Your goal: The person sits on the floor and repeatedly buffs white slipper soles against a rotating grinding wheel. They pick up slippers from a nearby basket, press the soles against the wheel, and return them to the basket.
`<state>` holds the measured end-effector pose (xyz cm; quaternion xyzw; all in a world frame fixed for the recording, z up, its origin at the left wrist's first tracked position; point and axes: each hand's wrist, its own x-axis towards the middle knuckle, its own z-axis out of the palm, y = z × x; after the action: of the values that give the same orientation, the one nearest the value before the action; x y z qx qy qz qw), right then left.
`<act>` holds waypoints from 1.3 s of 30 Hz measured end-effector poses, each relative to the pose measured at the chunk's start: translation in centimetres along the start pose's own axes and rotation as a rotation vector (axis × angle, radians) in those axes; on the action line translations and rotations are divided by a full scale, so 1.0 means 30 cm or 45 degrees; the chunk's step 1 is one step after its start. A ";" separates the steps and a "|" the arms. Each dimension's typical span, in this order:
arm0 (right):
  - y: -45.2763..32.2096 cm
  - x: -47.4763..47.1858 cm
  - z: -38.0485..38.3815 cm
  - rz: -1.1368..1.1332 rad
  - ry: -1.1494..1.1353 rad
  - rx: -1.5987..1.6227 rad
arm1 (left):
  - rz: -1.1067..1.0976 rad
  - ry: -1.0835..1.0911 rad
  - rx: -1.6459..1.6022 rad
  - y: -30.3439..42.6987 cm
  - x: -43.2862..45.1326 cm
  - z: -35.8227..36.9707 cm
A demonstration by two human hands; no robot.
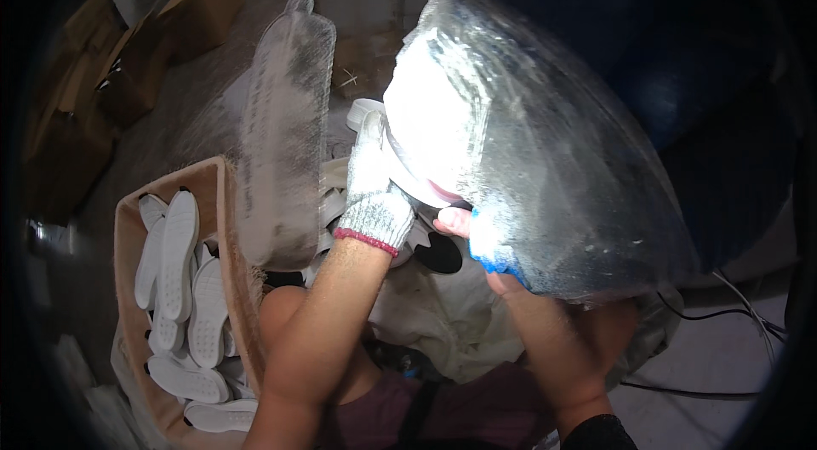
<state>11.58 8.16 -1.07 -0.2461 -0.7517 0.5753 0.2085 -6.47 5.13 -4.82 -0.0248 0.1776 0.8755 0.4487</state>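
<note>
My left hand, in a grey knit glove with a red cuff, grips the left side of a white shoe sole in a bright glare. My right hand, with blue material about it and a bare thumb, is at the sole's near end; the machine's cloudy clear cover hides most of its fingers. Whether it grips the sole cannot be told. Another white sole piece shows just beyond my left fingertips. White and black shoe parts lie below my hands, over a pale cloth by my lap.
A fabric-lined bin at the left holds several white soles. A dusty padded arm or duct hangs between it and my left hand. Cardboard boxes stand at the upper left. Black cables run along the right.
</note>
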 end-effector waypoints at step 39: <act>0.069 -0.251 0.057 -0.101 0.152 0.314 | -0.020 -0.275 0.361 0.031 -0.114 -0.056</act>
<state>16.79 2.72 -3.73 -0.2223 -0.6708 0.6389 0.3040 -5.37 1.42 -5.42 0.1317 0.2499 0.8356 0.4711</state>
